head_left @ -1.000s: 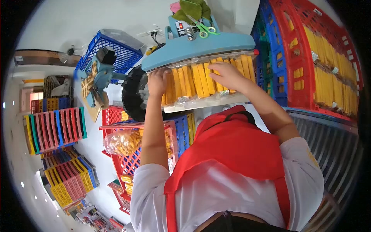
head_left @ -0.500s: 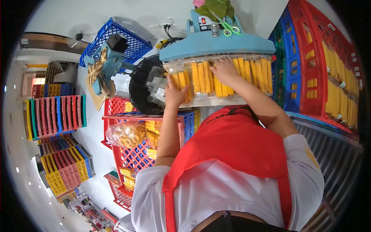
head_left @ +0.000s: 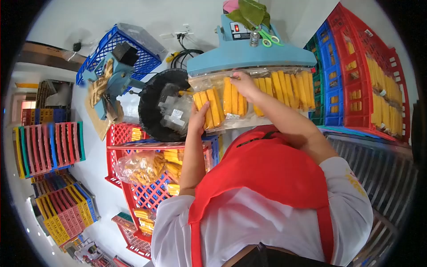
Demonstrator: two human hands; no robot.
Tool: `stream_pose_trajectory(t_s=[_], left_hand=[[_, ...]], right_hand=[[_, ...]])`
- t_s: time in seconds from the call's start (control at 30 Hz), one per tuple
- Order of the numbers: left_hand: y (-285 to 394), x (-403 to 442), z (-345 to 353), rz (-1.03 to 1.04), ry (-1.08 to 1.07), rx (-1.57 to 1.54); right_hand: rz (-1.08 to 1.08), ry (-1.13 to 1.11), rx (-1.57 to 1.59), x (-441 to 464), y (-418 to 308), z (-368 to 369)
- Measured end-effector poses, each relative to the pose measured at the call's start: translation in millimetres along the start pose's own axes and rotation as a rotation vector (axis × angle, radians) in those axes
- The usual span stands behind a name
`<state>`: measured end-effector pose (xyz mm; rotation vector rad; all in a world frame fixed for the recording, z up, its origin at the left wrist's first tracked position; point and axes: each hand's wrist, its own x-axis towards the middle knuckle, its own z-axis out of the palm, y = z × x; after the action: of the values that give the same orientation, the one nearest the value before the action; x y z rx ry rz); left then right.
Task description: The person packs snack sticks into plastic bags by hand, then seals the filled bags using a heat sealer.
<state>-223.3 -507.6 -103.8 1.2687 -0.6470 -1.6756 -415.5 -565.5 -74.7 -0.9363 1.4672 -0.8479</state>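
- We look through one camera worn on the person's head, facing forward and steeply down.
- Closest to us, across the lower middle, lie the red apron (head_left: 267, 169) and white T-shirt (head_left: 249, 222).
- Within arm's reach we take in the left hand (head_left: 199, 118) and right hand (head_left: 246, 85), framed below the blue bag sealer (head_left: 249, 61).
- Our wide lens bends the edges and leaves dark corners, catching a red crate (head_left: 359, 66) near at right and stacked crates (head_left: 66, 213) well off at left.
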Motion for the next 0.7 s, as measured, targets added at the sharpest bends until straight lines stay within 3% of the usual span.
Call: stream_pose_trajectory(t_s=[0.03, 0.13, 0.27, 0.33, 0.43, 0.47, 0.63, 0.7], left_hand=[[1.2, 2.8, -1.4, -0.004, -0.013, -0.009], [8.8, 1.1, -3.8, -0.014, 0.000, 0.066], [8.1, 2.6, -4.1, 0.018, -0.013, 0.127], [11.1, -1.9, 1.0, 0.034, -0.002, 0.187], [8.2, -2.1, 0.3, 0.039, 0.034, 0.109], [6.6, -2.0, 0.5, 0.035, 0.032, 0.113], [-3.3, -5.0, 0.7, 0.138, 0.090, 0.096], [-3.1, -10.7, 0.8, 0.130, 0.091, 0.078]], right_hand=[[0.000, 0.013, -0.009, -0.9, 2.0, 4.2], [-0.477, 0.271, -0.629, -8.7, 4.3, 16.3], [-0.455, 0.232, -0.576, -14.9, 3.1, 14.0], [-0.337, -0.008, -0.500, -24.4, 7.3, 16.2], [-0.432, 0.078, -0.657, -51.8, 13.9, 29.9], [-0.324, 0.046, -0.671, -44.3, 15.4, 27.1], [-0.291, 0.196, -0.516, -22.9, 24.8, 10.9], [-0.328, 0.064, -0.463, -25.6, 27.7, 4.3]])
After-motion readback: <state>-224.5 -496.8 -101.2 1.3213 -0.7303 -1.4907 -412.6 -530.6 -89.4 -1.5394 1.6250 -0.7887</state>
